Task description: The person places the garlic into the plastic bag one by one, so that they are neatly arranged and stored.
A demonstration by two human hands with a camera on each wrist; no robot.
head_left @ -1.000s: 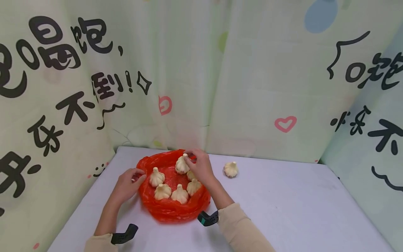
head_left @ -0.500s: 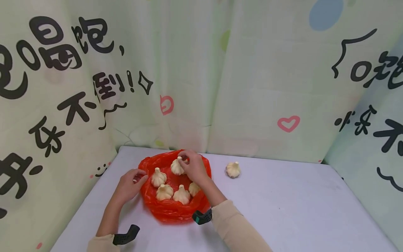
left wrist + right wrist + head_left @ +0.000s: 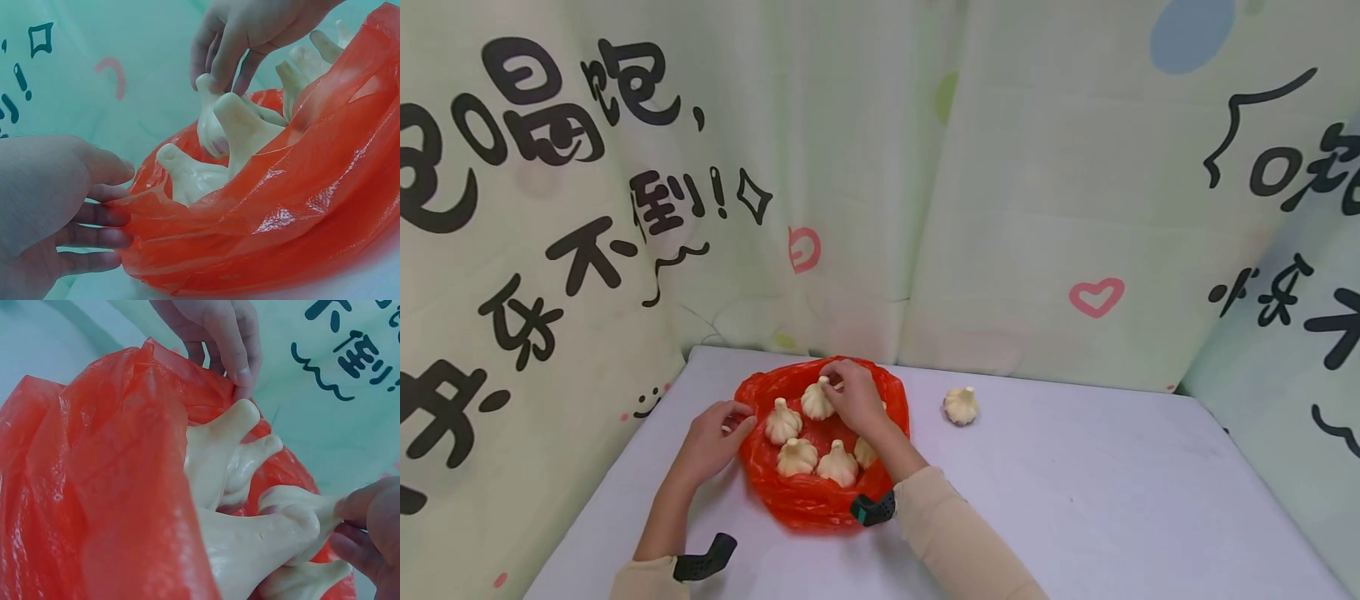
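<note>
A red plastic bag (image 3: pixel 820 507) with its mouth spread wide sits on the white table. My right hand (image 3: pixel 859 400) is over the bag and pinches a garlic bulb (image 3: pixel 817 404) by its stem, near the bag's back side. At the left rim, my left hand (image 3: pixel 713 442) pinches the bag's edge between thumb and fingers, also seen with the thumb above the red film in the left wrist view. Several other bulbs stand stem-up inside, among them a garlic bulb (image 3: pixel 783 423) at the left. My right forearm partly hides those on the right.
One loose garlic bulb (image 3: pixel 961 406) lies on the white table (image 3: pixel 1075 500) to the right of the bag. A printed curtain (image 3: pixel 1000 208) hangs behind the table and along both sides.
My right hand has shifted left inside the bag with the garlic bulb in its fingers. The left hand keeps its place at the rim, and the head view has turned slightly left.
</note>
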